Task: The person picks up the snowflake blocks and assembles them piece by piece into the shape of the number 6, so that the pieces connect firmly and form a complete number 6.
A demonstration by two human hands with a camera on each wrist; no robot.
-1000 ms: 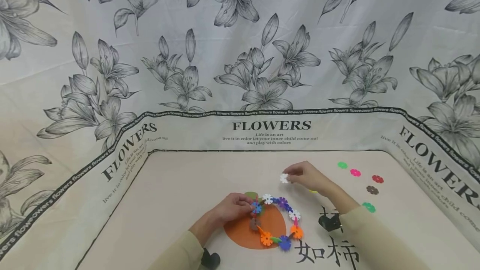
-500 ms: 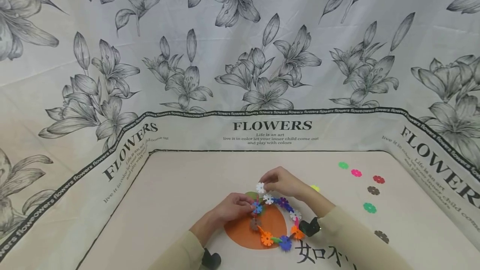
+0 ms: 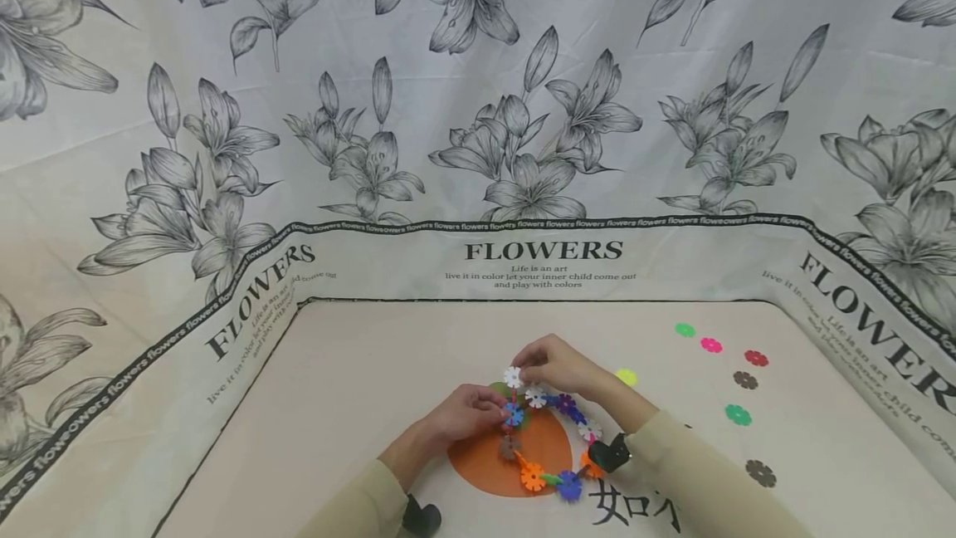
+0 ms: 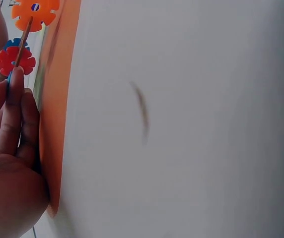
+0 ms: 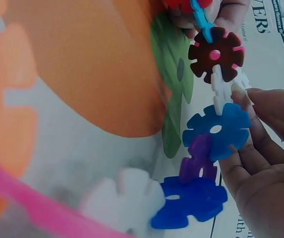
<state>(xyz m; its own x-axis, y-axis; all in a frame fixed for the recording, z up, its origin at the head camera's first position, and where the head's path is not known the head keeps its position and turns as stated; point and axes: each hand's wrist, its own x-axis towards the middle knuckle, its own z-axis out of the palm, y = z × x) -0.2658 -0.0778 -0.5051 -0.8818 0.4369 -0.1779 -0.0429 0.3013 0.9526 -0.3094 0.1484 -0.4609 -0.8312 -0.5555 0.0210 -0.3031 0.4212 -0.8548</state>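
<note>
A ring-like chain of notched plastic snowflake discs, among them an orange disc [image 3: 532, 476], lies over a printed orange fruit shape. My left hand [image 3: 459, 415] pinches the blue disc [image 3: 513, 414] on the chain's left side; a red disc [image 4: 15, 60] shows by its fingertips in the left wrist view. Between my right hand's [image 3: 560, 368] thumb and fingers is a white disc [image 3: 511, 377], held at the chain's far left part. In the right wrist view, brown [image 5: 216, 54], blue [image 5: 217, 130] and dark blue [image 5: 189, 202] discs run beside the right hand. Fingers partly hide the joint.
Loose discs lie to the right: yellow [image 3: 626, 376], light green [image 3: 685, 330], pink [image 3: 711, 345], red [image 3: 757, 358], green [image 3: 738, 414] and several brown ones. The pale tablecloth [image 3: 358, 355] carries black characters. A flower-printed curtain [image 3: 478, 123] stands behind and at both sides.
My right hand has brought the white disc leftward and nearer, up to the chain by the left hand. The left hand has stayed in place, gripping the blue disc.
</note>
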